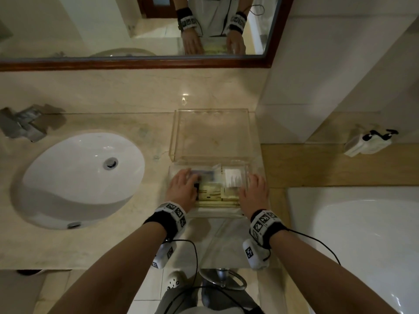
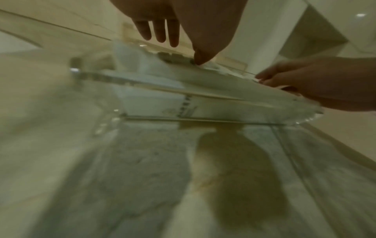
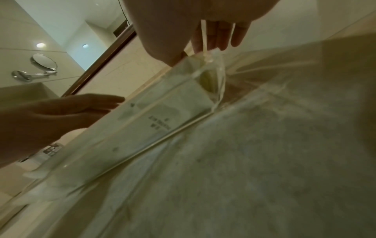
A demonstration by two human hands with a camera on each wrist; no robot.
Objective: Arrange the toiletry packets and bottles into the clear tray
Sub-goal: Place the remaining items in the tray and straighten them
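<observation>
A clear tray sits near the counter's front edge. Flat in it lie beige packets, a white packet and a bluish packet. My left hand lies with straight fingers over the tray's left part, its thumb touching the packets. My right hand is at the tray's right wall, fingers straight along the outside and thumb at the inside. No bottle shows. A second clear box stands empty just behind the tray.
A white sink and a chrome faucet are on the left. The wood-framed mirror runs along the back. A white basin lies to the right, with a small white device on the wooden ledge.
</observation>
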